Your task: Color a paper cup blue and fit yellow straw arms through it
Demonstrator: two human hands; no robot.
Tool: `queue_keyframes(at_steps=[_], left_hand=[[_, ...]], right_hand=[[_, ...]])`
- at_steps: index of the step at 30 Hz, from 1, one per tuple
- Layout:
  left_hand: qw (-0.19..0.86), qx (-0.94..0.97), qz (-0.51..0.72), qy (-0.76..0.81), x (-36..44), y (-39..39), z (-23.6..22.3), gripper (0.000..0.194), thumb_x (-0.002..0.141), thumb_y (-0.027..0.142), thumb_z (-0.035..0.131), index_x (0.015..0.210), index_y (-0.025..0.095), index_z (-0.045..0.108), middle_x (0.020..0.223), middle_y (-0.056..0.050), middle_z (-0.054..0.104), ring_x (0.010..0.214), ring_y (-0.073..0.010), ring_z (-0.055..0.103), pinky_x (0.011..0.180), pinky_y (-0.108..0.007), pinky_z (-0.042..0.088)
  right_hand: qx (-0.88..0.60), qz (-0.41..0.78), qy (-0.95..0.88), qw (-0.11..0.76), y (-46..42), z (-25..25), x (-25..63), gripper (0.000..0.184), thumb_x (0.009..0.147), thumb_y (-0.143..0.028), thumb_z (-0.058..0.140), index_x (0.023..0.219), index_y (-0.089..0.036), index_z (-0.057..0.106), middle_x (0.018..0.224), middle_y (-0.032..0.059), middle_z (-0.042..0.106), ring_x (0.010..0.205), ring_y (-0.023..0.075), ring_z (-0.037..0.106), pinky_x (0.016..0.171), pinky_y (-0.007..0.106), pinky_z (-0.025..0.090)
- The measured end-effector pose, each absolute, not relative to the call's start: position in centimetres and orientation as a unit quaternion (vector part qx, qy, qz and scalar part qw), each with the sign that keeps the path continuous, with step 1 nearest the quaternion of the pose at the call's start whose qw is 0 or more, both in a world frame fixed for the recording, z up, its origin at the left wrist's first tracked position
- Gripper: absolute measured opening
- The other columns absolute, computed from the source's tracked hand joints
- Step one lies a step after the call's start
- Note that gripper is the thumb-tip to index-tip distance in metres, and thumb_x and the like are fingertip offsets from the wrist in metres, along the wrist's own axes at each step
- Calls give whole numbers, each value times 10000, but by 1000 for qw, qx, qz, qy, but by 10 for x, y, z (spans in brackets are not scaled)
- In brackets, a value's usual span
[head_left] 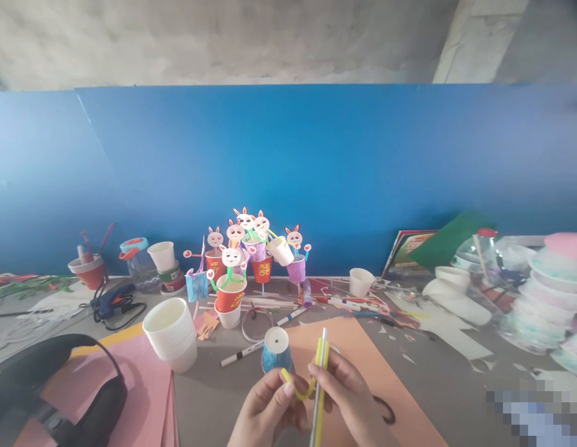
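Note:
My left hand (269, 410) pinches the free end of a bent yellow pipe cleaner (305, 395) between thumb and fingers. With my right hand (346, 388) I grip a thin silvery stick, perhaps a straw (324, 338), held upright together with the yellow pipe cleaner alongside it. The yellow piece curves in a U between the two hands. Just behind my left hand stands an upside-down blue-painted paper cup (276, 357) with a small dark hole in its base. Orange paper (363, 366) lies beneath the hands.
Several rabbit-faced cup figures (231, 257) stand at the back centre. Left are stacked white cups (169, 332), pink paper (143, 385), black headphones (102, 403) and a blue glue gun (113, 301). Markers (244, 354) and paper scraps lie about. Stacked painted bowls (549, 298) stand right, before a blue partition (316, 155).

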State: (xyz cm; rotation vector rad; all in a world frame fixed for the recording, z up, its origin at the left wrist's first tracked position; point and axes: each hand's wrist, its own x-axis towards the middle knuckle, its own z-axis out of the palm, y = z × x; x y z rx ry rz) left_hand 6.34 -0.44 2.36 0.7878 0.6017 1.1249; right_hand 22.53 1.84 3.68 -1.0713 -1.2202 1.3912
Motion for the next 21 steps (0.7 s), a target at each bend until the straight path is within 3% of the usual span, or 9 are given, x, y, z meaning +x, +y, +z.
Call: queue_keyframes(at_steps=[9,14,21], left_hand=[[724,358,526,267,63,-5,25,337,757,495,826,814,176,735,639,-8,671,567,-115,593,570,-239,476],[728,347,523,275,62,-7,32,316,690,403,903,828,165,748,680,-30,746,578,-128,663,631,-251,487],[720,365,520,278,62,-4,22,319,713,437,877,796,159,744,710,-22,708,583,-107,612,583,-224,462]], right_hand=[[-434,567,-520,468,18,34,226,562,748,-745,708,696,-207,555,607,-43,475,523,108,456,483,220,399],[-429,577,-496,487,19,33,226,556,725,-726,744,708,-198,569,597,-53,477,476,87,440,454,212,366],[-411,579,-527,467,15,30,224,535,785,-709,704,728,-196,561,620,-25,532,534,106,480,492,216,387]])
